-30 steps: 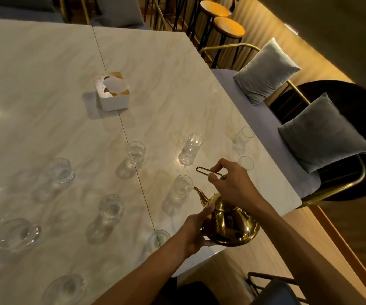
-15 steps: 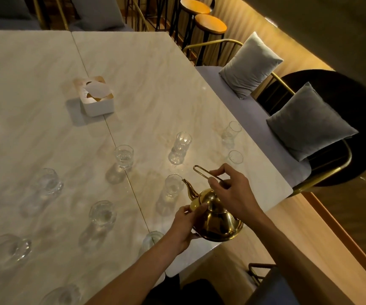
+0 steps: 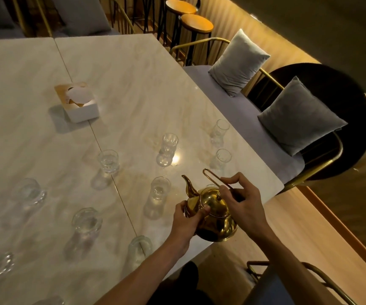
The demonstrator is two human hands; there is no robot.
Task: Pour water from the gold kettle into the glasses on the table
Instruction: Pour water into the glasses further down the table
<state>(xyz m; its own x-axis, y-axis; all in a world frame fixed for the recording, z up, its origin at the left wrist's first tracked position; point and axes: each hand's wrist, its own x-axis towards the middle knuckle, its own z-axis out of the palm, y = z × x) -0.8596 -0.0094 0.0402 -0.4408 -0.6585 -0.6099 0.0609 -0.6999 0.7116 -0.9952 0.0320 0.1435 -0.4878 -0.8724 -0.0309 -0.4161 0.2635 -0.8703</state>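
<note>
- Since a second ago the gold kettle (image 3: 214,213) has tipped less toward the glasses and drawn back toward the near corner of the counter (image 3: 133,89); both hands have kept their hold on it throughout.
- Right hand (image 3: 242,202): its grip is pinched on the thin wire handle (image 3: 210,178), which rises above the kettle lid.
- Left hand (image 3: 185,221): its grip is curled round the kettle's left side, thumb lying over the shoulder just below the lid.
- Kettle spout (image 3: 188,186) points up and away from the person, toward the nearest glass (image 3: 159,193), which stands just left of the kettle.
- Two more glasses (image 3: 220,158) stand beyond the kettle near the counter's right edge, and a taller one (image 3: 166,149) stands beyond and to its left.
- Further glasses (image 3: 108,160) spread across the counter well to the kettle's left; several hold water.
- Far beyond the kettle, to its left, a white tissue box (image 3: 78,103) sits on the counter seam.
- Right of the kettle, past the counter edge, a bench carries two grey cushions (image 3: 298,115).
</note>
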